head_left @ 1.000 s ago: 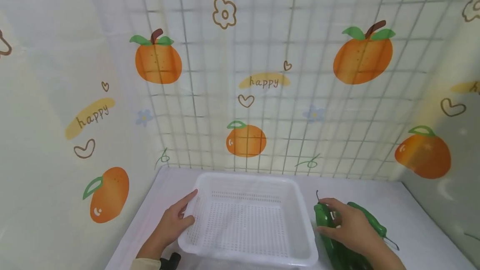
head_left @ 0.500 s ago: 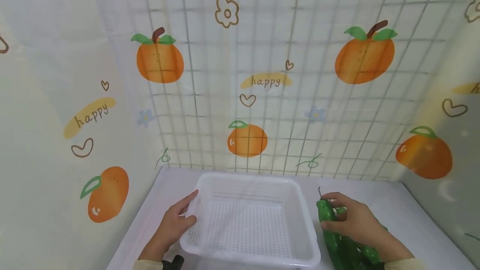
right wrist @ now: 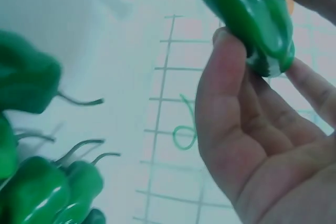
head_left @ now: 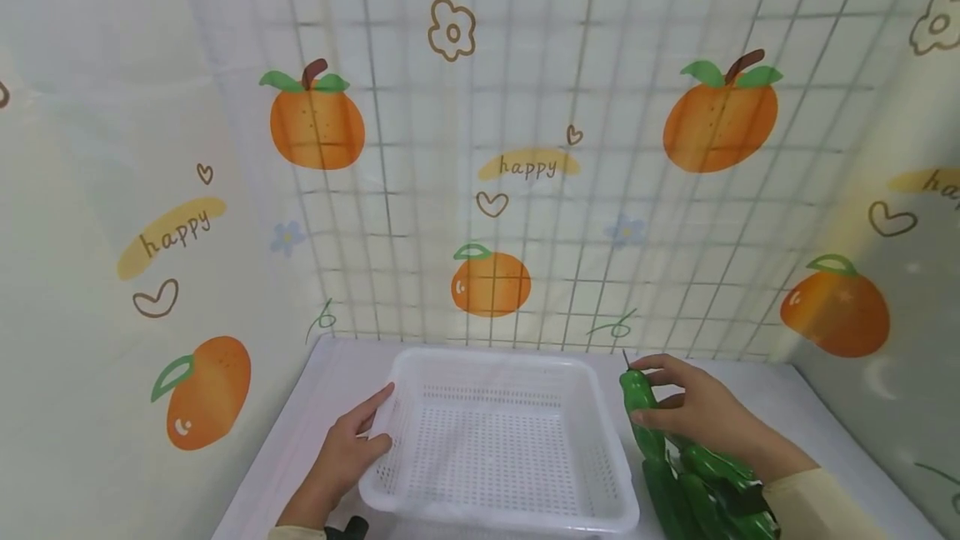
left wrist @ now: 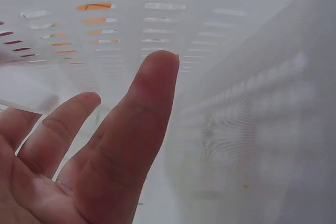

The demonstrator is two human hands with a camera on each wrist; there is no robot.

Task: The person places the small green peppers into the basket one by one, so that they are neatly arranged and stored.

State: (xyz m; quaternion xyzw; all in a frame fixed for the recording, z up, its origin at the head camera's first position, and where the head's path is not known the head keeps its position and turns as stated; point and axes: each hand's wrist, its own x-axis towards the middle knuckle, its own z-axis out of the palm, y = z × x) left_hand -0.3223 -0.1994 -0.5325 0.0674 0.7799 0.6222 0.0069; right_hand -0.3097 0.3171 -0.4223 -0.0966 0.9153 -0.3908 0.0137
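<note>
A white plastic basket (head_left: 495,354) with a perforated floor and sides stands in the middle of the table. My left hand (head_left: 341,444) holds its left rim, thumb and index finger spread along the edge. In the left wrist view, fingers of that hand (left wrist: 121,145) lie against the perforated outer wall, and another fingertip is hidden behind the rim. To the right of the basket, my right hand (head_left: 708,407) pinches a long green pepper (head_left: 642,432) near its stem end. The right wrist view shows this glossy pepper (right wrist: 257,14) between thumb and fingers.
Several other green peppers (head_left: 671,502) lie in a pile below the right hand, partly hidden by the forearm. The white table (head_left: 798,407) ends at a wire grid (head_left: 675,290) behind a printed sheet. A dark strap piece (head_left: 352,528) shows at the left wrist.
My right hand has lifted the green pepper away from the pile, up and back toward the grid. More of the pile is uncovered. The left hand stays on the basket.
</note>
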